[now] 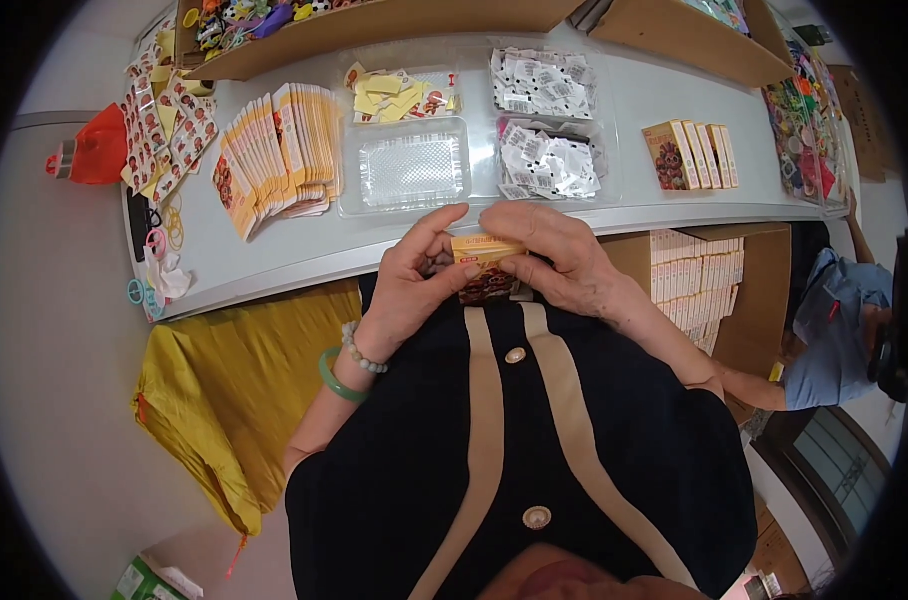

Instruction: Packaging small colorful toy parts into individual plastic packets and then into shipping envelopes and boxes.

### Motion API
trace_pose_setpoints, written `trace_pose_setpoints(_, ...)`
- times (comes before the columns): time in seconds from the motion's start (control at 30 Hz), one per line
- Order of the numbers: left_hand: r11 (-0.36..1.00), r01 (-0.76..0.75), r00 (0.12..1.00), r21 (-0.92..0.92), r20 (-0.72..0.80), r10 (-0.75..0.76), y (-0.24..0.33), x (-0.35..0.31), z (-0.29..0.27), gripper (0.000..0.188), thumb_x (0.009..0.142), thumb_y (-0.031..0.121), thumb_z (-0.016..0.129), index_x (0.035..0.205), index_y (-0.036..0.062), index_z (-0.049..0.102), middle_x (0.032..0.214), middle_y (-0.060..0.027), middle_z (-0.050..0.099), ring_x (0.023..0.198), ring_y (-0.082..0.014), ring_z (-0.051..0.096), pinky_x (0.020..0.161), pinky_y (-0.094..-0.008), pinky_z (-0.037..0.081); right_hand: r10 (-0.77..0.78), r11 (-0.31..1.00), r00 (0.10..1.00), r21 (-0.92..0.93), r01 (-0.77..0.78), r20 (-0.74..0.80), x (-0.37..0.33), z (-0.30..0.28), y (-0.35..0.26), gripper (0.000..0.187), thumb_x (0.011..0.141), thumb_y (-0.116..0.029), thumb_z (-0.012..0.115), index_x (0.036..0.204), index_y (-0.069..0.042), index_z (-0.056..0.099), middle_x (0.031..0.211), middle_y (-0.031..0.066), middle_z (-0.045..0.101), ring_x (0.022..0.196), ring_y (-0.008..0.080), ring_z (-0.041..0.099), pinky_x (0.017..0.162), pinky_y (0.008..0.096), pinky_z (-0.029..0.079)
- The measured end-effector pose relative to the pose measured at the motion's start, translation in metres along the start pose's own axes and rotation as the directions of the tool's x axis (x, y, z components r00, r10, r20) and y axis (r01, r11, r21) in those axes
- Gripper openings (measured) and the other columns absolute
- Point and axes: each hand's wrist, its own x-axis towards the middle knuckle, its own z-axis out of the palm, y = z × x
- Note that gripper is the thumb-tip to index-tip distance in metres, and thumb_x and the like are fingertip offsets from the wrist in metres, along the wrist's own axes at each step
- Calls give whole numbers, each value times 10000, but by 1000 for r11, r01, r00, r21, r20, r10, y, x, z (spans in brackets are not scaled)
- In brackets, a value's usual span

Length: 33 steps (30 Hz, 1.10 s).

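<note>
Close to my chest, at the table's front edge, I hold a small yellow-orange carton (pixel 489 272) with a dark picture on its front. My left hand (pixel 414 268) grips its left side, thumb on the front face. From the right, my right hand (pixel 559 258) closes over the top edge with its thumb on the front as well. Some of the fingers are hidden behind the carton. Ahead of my hands is a transparent plastic tray (pixel 414 206). A fanned stack of flat cartons (pixel 284 150) lies to its left.
Two trays of small white packets (pixel 544 82) stand beyond my right hand. Several upright cartons (pixel 689 155) line the table's right. Below, a cardboard box (pixel 759 290) holds packed cartons. Sticker sheets (pixel 169 130) lie far left. A person in blue (pixel 844 320) is at the right.
</note>
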Motion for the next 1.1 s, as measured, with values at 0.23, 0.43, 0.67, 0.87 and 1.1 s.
trace_pose_setpoints(0.23,993,-14,999,115,34,10,-5,3,0,599,804,-54,641,1346,58,413,728,55,447,648,-19,400,596,-166,349,90,982,992,159,-103,86,15,-2,2,122,801,-64,629,917,-30,613,864,89,603,814,249,595,717,325,475)
trace_pose_setpoints(0.43,986,-29,999,165,41,22,-8,5,-2,614,808,-41,644,1360,70,400,723,51,448,641,-21,391,587,-170,340,38,991,996,122,-47,75,19,0,6,166,802,-19,601,962,-62,614,815,63,570,762,225,572,660,307,460)
trace_pose_setpoints(0.67,990,28,994,138,102,-43,1,7,-3,648,823,-78,601,1396,45,323,1071,-36,596,994,-83,540,880,-232,429,69,995,911,-92,-34,406,39,-20,-14,409,763,26,578,1112,-188,587,911,56,540,809,236,591,665,341,480)
trace_pose_setpoints(0.87,994,-11,993,108,118,-2,-8,10,-8,670,826,-63,606,1410,57,300,1002,-26,600,921,-67,532,825,-221,433,33,993,880,-112,23,474,47,-21,-19,406,715,86,589,1047,-146,618,951,41,577,846,255,615,694,327,504)
trace_pose_setpoints(1.1,999,-11,994,40,112,7,-3,9,-4,676,838,-52,597,1422,78,285,1076,-60,611,985,-85,540,849,-233,452,41,998,935,-50,-25,353,44,-13,-16,358,709,82,588,1017,-100,607,1042,71,607,879,301,622,708,352,511)
